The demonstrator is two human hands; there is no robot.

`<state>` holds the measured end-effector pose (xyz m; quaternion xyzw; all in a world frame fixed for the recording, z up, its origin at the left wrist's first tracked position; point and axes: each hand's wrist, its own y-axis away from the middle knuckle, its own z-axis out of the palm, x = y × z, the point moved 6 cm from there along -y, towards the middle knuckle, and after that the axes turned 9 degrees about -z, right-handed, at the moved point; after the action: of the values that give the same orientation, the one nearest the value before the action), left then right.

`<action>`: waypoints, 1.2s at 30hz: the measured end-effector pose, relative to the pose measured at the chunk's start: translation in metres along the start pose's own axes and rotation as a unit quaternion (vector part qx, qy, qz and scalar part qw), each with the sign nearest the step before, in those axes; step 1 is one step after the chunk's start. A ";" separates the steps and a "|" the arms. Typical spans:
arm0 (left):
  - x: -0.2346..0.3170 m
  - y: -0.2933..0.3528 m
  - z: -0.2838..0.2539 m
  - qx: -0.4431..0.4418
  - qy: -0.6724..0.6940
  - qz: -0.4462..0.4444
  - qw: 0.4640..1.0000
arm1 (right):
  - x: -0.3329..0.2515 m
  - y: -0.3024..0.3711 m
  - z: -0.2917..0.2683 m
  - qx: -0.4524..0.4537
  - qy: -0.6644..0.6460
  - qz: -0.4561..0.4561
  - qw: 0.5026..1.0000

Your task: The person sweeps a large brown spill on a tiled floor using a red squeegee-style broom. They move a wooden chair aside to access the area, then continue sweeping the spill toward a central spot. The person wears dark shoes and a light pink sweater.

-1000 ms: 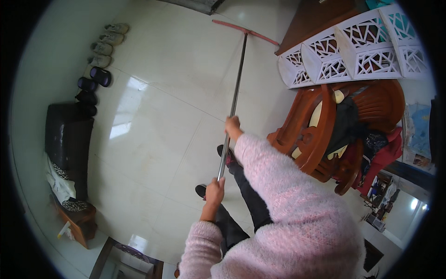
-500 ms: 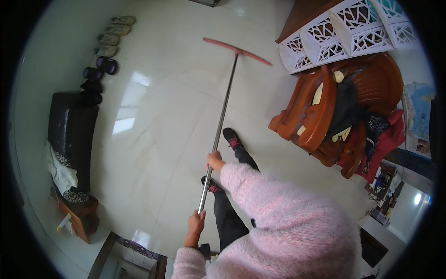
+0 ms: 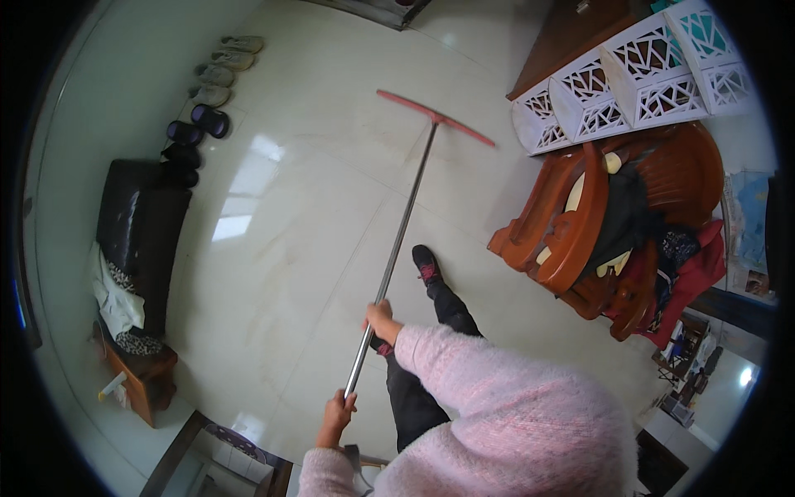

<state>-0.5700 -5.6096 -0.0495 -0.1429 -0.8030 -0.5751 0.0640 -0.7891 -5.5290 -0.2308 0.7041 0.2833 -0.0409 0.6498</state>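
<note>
A floor squeegee with a long metal pole (image 3: 403,222) and a wide red head (image 3: 436,118) slants away from me across the pale tiled floor (image 3: 273,306). The red head lies on the tiles at the far end. My right hand (image 3: 383,320) is closed around the pole partway up. Lower down, near the pole's near end, my left hand (image 3: 337,414) grips it too. Fuzzy pink sleeves cover both arms. One of my dark shoes (image 3: 426,263) stands just right of the pole, and the other shows partly behind my right hand.
To the right is a carved wooden chair (image 3: 571,240) with clothes on it, below a white lattice rack (image 3: 613,95). Along the left wall stand a black bench (image 3: 137,240), a small wooden stool (image 3: 145,381) and a row of shoes (image 3: 211,120). A dark-framed doorway (image 3: 186,435) lies lower left.
The squeegee head has come slightly nearer to me, and both hands have drawn back a little with the pole. My view has shifted slightly, so the room sits lower in it.
</note>
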 end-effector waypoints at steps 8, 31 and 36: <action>0.294 -0.164 0.057 0.062 0.020 0.143 0.988 | -0.259 -0.216 -0.136 0.103 0.022 -0.115 0.988; -0.086 0.086 -0.040 0.086 -0.162 -0.108 0.977 | 0.083 0.105 0.053 -0.090 -0.087 0.126 0.984; -0.053 0.080 -0.056 0.108 -0.158 -0.061 0.980 | 0.051 0.074 0.043 -0.046 -0.072 0.089 0.992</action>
<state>-0.4983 -5.6467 0.0272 -0.1749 -0.8675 -0.4581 -0.0839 -0.6996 -5.5512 -0.1932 0.6913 0.1733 -0.0203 0.7012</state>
